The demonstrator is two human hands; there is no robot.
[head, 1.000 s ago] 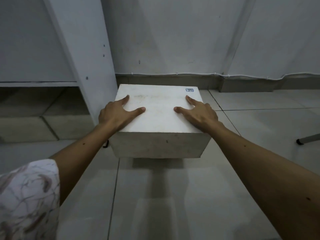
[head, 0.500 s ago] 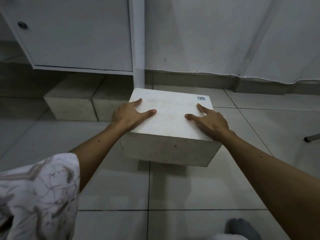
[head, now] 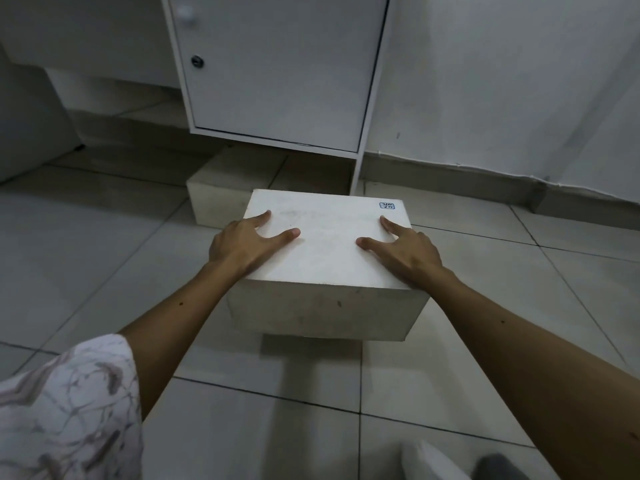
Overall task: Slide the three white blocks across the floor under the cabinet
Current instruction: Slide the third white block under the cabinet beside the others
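A large white block (head: 329,251) with a small blue sticker near its far right corner rests on the tiled floor, in front of the white cabinet (head: 277,71). My left hand (head: 247,242) grips its left edge and my right hand (head: 405,251) its right edge. Both thumbs lie flat on top. Two more white blocks sit side by side in the gap under the cabinet: one (head: 218,202) at the left with its front face showing, the other (head: 315,173) partly hidden behind the held block.
The cabinet's front right leg (head: 356,174) stands just behind the held block. A grey wall (head: 502,81) with a dark baseboard runs to the right. A pale bulky object (head: 31,133) sits at far left. My foot (head: 491,467) shows at the bottom right.
The block has come away from the wall beside the cabinet and shifted left, now lying in front of the cabinet leg. Both hands stayed on it.
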